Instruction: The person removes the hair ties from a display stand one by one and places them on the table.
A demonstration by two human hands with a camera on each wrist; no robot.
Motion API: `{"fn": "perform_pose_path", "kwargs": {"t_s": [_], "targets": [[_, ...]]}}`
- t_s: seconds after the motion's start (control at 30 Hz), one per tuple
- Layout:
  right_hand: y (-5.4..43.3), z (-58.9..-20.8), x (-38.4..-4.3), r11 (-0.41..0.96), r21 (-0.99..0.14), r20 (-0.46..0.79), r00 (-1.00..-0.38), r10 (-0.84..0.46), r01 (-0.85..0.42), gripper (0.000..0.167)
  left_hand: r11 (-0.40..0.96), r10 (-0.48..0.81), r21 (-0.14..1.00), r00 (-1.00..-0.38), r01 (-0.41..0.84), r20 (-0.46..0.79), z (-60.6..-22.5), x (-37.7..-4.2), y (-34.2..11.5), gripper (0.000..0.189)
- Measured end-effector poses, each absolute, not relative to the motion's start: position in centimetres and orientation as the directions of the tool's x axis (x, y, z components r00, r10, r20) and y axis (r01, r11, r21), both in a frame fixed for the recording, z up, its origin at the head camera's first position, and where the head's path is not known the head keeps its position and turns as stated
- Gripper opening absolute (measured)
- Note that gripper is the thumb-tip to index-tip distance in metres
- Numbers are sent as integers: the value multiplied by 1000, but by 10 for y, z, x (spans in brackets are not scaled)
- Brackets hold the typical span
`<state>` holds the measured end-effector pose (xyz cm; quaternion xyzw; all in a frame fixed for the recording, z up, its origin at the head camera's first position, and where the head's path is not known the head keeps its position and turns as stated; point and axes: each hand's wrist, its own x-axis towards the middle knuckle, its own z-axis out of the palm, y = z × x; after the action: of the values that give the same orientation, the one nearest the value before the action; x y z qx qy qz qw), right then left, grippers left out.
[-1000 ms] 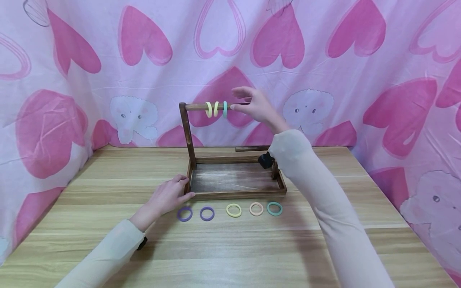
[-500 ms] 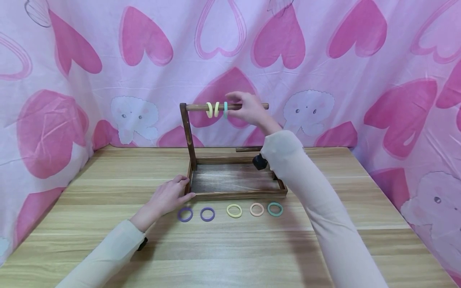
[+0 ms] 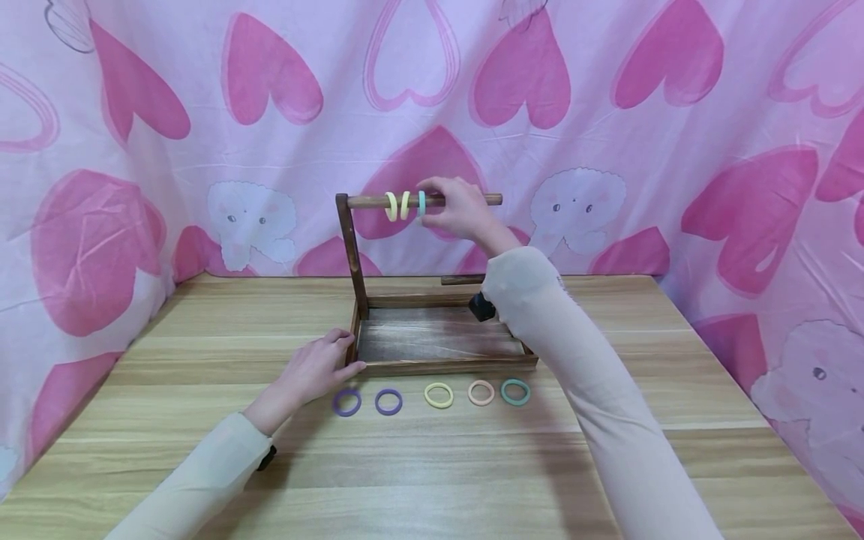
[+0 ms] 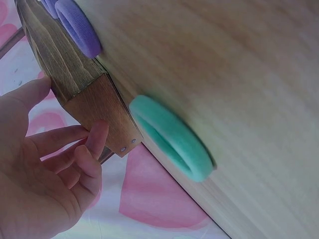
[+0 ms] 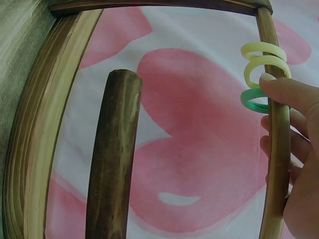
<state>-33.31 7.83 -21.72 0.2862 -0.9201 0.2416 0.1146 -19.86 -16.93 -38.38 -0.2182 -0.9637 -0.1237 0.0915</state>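
My right hand [image 3: 462,210] is at the upper rod [image 5: 276,169] of a dark wooden rack. Its thumb and fingers pinch a green hair tie [image 5: 254,101] there, the rod passing between them. Two yellow hair ties [image 3: 398,205] hang on the rod just left of it. My left hand [image 3: 313,367] rests at the front left corner of the rack's tray base [image 3: 432,367]. In the left wrist view, its thumb lies at the board's edge and its loosely bent fingers touch the end piece [image 4: 102,114].
In front of the tray lie two purple hair ties [image 3: 367,402], a yellow one [image 3: 439,385], a peach one [image 3: 481,382] and a green one [image 3: 516,382]. Another green hair tie [image 4: 172,134] lies near my left hand. A lower rod [image 5: 114,154] juts out behind the tray.
My right hand has moved left along the upper rod, and its fingers have closed in on the green hair tie. The left hand has stayed at the tray corner.
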Motion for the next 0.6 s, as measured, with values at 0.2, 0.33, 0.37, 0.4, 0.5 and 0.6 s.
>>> {"fn": "perform_pose_path", "kwargs": {"t_s": [0.2,0.33,0.37,0.4,0.5,0.6], "targets": [[79,-220,-333,722,-373,371,-807,-459,-582,47,875,396,199,-889,441,229,-384,-199,-169,56],[80,-222,-334,711,-383,393,-801,-452,-590,44,875,396,199,-889,442,230,-384,-199,-169,56],[80,-223,-334,708,-386,396,-800,-452,-591,43,875,396,200,-889,441,228,-384,-199,-169,56],[80,-223,-334,706,-386,402,-797,-450,-594,43,875,396,201,-890,440,228,-384,-199,-169,56],[82,-224,-336,713,-371,416,-793,-445,-595,43,876,394,201,-891,438,225,-384,-199,-169,56],[84,-224,-337,723,-354,426,-791,-439,-593,43,877,393,201,-892,437,224,-384,-199,-168,56]]}}
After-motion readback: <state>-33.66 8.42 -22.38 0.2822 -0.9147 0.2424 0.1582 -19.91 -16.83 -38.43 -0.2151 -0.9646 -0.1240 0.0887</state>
